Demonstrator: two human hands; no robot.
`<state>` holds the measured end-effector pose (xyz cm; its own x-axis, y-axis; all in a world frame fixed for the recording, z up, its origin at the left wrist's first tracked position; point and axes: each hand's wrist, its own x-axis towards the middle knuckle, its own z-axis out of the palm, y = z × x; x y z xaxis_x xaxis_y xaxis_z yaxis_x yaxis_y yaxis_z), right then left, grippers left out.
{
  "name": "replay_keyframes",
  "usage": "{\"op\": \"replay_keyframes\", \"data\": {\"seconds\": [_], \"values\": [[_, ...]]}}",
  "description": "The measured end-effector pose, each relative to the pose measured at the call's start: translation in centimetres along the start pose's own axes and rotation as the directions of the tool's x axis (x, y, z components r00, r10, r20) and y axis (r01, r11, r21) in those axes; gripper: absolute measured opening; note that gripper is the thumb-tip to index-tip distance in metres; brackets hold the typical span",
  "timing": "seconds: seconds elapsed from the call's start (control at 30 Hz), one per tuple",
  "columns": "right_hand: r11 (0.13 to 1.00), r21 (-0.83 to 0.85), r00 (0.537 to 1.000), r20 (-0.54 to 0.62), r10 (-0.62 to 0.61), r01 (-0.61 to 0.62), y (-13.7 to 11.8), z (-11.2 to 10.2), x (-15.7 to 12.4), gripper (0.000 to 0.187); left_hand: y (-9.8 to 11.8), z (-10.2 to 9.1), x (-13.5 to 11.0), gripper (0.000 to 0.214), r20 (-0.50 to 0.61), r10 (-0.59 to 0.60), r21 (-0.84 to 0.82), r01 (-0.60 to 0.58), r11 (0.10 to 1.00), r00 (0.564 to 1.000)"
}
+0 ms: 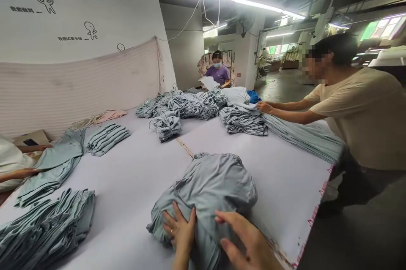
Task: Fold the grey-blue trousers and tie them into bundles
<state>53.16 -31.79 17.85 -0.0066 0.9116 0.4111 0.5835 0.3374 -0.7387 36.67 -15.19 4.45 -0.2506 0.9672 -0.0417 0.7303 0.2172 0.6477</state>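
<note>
A bulky grey-green garment (pixel 218 181) with a gathered elastic edge lies bunched up in front of me on the white table. My left hand (pixel 180 230) presses on its near left side, fingers spread, a ring on one finger. Over its near right side is my right hand (pixel 245 238), with fingers apart and slightly curled. Nothing shows between those fingers, and I cannot tell whether they touch the cloth. The garment's near end is partly hidden behind my hands.
Folded grey-green stacks lie at the near left (pixel 50 227) and far middle (pixel 187 105). A tied bundle (pixel 166 126) sits nearer. At right, a co-worker (pixel 361 113) handles a long pile of cloth (pixel 304 139). Others work at left and at the back. The table's edge (pixel 317 206) runs along the right.
</note>
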Motion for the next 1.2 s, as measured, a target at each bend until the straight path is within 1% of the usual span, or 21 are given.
{"op": "replay_keyframes", "data": {"seconds": [0.07, 0.13, 0.23, 0.3, 0.37, 0.5, 0.57, 0.63, 0.7, 0.73, 0.77, 0.8, 0.83, 0.87, 0.93, 0.97, 1.0, 1.03, 1.1, 1.17, 1.2], "values": [[0.975, -0.221, 0.997, 0.079, 0.002, 0.015, 5.5, 2.9, 1.8, 0.053, 0.9, 1.4, -0.2, 0.087, 0.002, -0.037, 0.03, 0.037, 0.999, 0.999], [0.925, -0.379, 0.985, 0.163, 0.056, 0.01, 10.0, 5.3, 2.6, 0.061, 1.1, 2.2, -0.5, 0.085, 0.008, -0.042, 0.037, 0.042, 0.998, 0.999], [0.863, -0.505, 0.974, 0.183, 0.13, -0.02, 14.0, 6.9, 3.4, 0.077, 2.0, 2.9, -0.8, 0.084, -0.016, -0.099, 0.074, 0.1, 0.992, 0.995], [0.839, -0.543, 0.971, 0.18, 0.154, -0.032, 15.2, 6.6, 4.4, 0.088, 3.5, 3.6, -0.6, 0.082, -0.035, -0.139, 0.101, 0.142, 0.985, 0.99], [0.822, -0.567, 0.966, 0.181, 0.183, -0.05, 15.9, 5.7, 6.0, 0.091, 5.3, 4.4, -0.1, 0.079, -0.042, -0.162, 0.115, 0.166, 0.979, 0.986], [0.806, -0.587, 0.968, 0.158, 0.197, -0.068, 17.4, 3.5, 9.0, 0.073, 7.7, 5.7, 1.1, 0.075, -0.027, -0.154, 0.113, 0.156, 0.981, 0.988], [0.813, -0.578, 0.973, 0.139, 0.184, -0.071, 17.9, 2.8, 10.1, 0.063, 7.8, 5.8, 1.5, 0.073, -0.07, -0.042, 0.138, 0.051, 0.989, 0.997], [0.824, -0.562, 0.975, 0.133, 0.179, -0.074, 17.7, 2.9, 11.3, 0.059, 7.6, 5.8, 1.8, 0.067, -0.147, 0.133, 0.12, -0.116, 0.986, 0.98], [0.841, -0.537, 0.971, 0.158, 0.177, -0.066, 17.0, 3.8, 12.8, 0.065, 7.7, 5.6, 2.0, 0.056, -0.194, 0.245, -0.03, -0.255, 0.966, 0.95], [0.846, -0.529, 0.966, 0.18, 0.185, -0.063, 16.6, 4.5, 13.6, 0.067, 7.9, 5.6, 2.2, 0.05, -0.183, 0.243, -0.162, -0.273, 0.948, 0.953], [0.846, -0.529, 0.958, 0.204, 0.2, -0.064, 16.1, 5.1, 14.5, 0.066, 8.2, 5.5, 2.4, 0.047, -0.142, 0.203, -0.317, -0.239, 0.918, 0.969], [0.841, -0.536, 0.949, 0.223, 0.221, -0.07, 15.8, 5.7, 15.4, 0.062, 8.5, 5.3, 2.6, 0.045, -0.077, 0.126, -0.475, -0.148, 0.868, 0.989], [0.835, -0.544, 0.941, 0.234, 0.243, -0.08, 15.6, 6.1, 16.2, 0.056, 8.8, 5.1, 2.8, 0.045, 0.012, 0.032, -0.617, -0.018, 0.787, 0.999], [0.833, -0.545, 0.935, 0.24, 0.259, -0.091, 15.5, 6.3, 16.8, 0.05, 9.0, 4.7, 3.0, 0.046, 0.115, -0.065, -0.729, 0.128, 0.672, 0.991], [0.869, -0.484, 0.938, 0.244, 0.246, -0.102, 15.5, 5.7, 17.5, 0.044, 9.1, 3.8, 3.3, 0.044, 0.323, -0.187, -0.839, 0.372, 0.398, 0.928], [0.903, -0.415, 0.943, 0.242, 0.227, -0.111, 15.6, 4.8, 17.6, 0.044, 9.0, 3.2, 3.4, 0.042, 0.414, -0.191, -0.846, 0.453, 0.28, 0.89], [0.941, -0.316, 0.948, 0.243, 0.205, -0.123, 15.5, 3.6, 17.5, 0.044, 8.9, 2.8, 3.5, 0.039, 0.491, -0.163, -0.834, 0.516, 0.193, 0.855], [0.971, -0.194, 0.953, 0.243, 0.183, -0.137, 15.3, 2.1, 17.4, 0.043, 8.9, 2.5, 3.4, 0.037, 0.559, -0.12, -0.809, 0.572, 0.138, 0.82], [0.986, 0.071, 0.962, 0.237, 0.131, -0.152, 14.4, -1.4, 17.0, 0.039, 9.0, 2.5, 3.0, 0.035, 0.67, -0.018, -0.739, 0.668, 0.083, 0.743], [0.949, 0.284, 0.97, 0.232, 0.074, -0.14, 12.8, -5.1, 16.5, 0.034, 9.6, 3.4, 2.3, 0.034, 0.729, 0.102, -0.683, 0.729, 0.038, 0.677], [0.921, 0.367, 0.97, 0.239, 0.047, -0.135, 11.9, -6.8, 16.2, 0.032, 10.0, 4.1, 1.9, 0.034, 0.733, 0.166, -0.67, 0.742, 0.016, 0.659]]}}
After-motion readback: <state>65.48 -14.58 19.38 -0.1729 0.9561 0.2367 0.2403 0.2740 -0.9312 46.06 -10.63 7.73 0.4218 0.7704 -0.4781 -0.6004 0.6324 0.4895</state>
